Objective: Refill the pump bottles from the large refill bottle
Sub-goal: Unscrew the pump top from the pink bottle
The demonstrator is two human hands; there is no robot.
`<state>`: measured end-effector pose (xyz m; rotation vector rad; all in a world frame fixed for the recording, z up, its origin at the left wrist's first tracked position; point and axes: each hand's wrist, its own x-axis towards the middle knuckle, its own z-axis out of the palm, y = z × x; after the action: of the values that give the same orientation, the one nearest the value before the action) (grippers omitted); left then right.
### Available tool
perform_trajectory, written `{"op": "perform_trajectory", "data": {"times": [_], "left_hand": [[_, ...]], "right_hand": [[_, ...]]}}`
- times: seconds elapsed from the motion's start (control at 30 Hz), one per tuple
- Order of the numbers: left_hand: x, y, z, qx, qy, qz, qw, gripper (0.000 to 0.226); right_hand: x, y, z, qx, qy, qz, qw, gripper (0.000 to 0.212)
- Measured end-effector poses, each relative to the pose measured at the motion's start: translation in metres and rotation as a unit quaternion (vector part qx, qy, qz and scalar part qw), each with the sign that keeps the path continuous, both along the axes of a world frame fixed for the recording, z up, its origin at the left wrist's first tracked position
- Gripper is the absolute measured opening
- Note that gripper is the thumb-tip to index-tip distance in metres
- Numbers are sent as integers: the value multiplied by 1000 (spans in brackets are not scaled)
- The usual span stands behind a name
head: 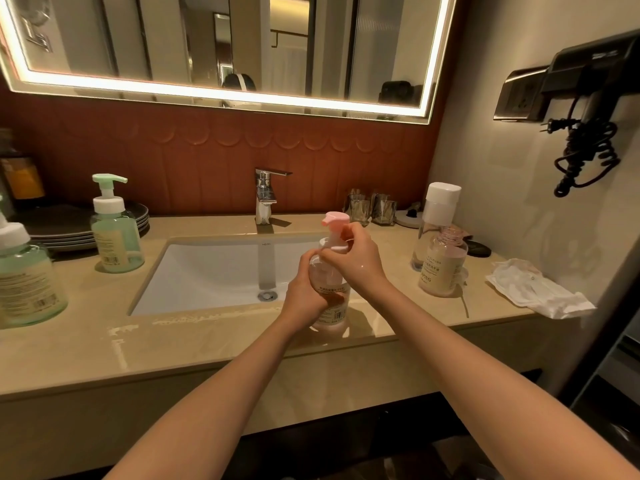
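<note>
Both forearms enter from the lower edge of the frame and meet just right of centre. The left hand (304, 296) is wrapped around the body of the pink bottle (335, 308), fingers curled on its clear wall. The right hand (356, 259) is closed over the bottle's neck, gripping the base of the pump (334, 219), whose pink nozzle points left. The pink bottle stands upright on the front strip of the tabletop (173, 344), touching it, at the right front corner of the sink (214, 271). The drain (267, 295) lies just left of the left hand. At the left edge of the frame stands a green bottle (24, 282), partly cut off; a second green bottle (116, 233), pump fitted, stands farther back, left of the sink. Plates (86, 230) are stacked behind it. To the right of the hands stands an open bottle (441, 268) with a bare threaded neck; just behind it, a capped bottle (440, 209) with a white top. A crumpled white wrapper (533, 289) lies at the right end of the tabletop. The tap (265, 197) rises behind the sink, with glasses (372, 207) to its right. A lit mirror (221, 46) fills the upper frame; a hair dryer (588, 74) hangs on the wall at upper right.
</note>
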<state>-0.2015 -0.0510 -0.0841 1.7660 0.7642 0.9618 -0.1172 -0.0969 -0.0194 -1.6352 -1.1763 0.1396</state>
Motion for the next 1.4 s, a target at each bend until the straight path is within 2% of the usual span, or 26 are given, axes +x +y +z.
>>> {"op": "perform_trajectory", "data": {"times": [0.17, 0.27, 0.37, 0.43, 0.53, 0.6, 0.77, 0.87, 1.0, 1.13, 1.3, 1.4], "left_hand": [[0, -2, 1, -4, 1, 4, 1000, 84], [0, -1, 1, -1, 3, 2, 1000, 91], [-1, 0, 0, 3, 10, 5, 1000, 90], [-1, -1, 1, 4, 9, 9, 1000, 88], [0, 0, 1, -1, 10, 11, 1000, 88], [0, 0, 1, -4, 10, 12, 1000, 87], [-1, 0, 1, -3, 12, 5, 1000, 91], [-1, 0, 0, -1, 10, 3, 1000, 89], [0, 1, 0, -4, 12, 10, 1000, 87], [0, 1, -1, -8, 8, 4, 1000, 84], [0, 2, -2, 1, 11, 3, 1000, 88], [0, 2, -2, 0, 3, 2, 1000, 87]], "right_hand": [[-3, -3, 1, -5, 39, 49, 998, 46], [-3, 0, 1, 5, 8, 2, 1000, 54], [1, -1, -1, -6, -18, -11, 1000, 47], [2, -2, -2, -7, 12, 22, 1000, 44], [0, -6, -1, -34, 83, 97, 991, 51], [1, -6, 1, -43, 92, 113, 988, 50], [1, -5, 5, -10, -2, 30, 999, 62], [2, -3, 4, -11, 9, 40, 999, 52], [2, -5, 4, -15, 62, 114, 991, 32], [2, -4, 3, -28, 55, 126, 990, 37], [4, -2, 0, 5, -8, 40, 999, 47], [6, -6, 0, 7, 33, 96, 995, 44]]}}
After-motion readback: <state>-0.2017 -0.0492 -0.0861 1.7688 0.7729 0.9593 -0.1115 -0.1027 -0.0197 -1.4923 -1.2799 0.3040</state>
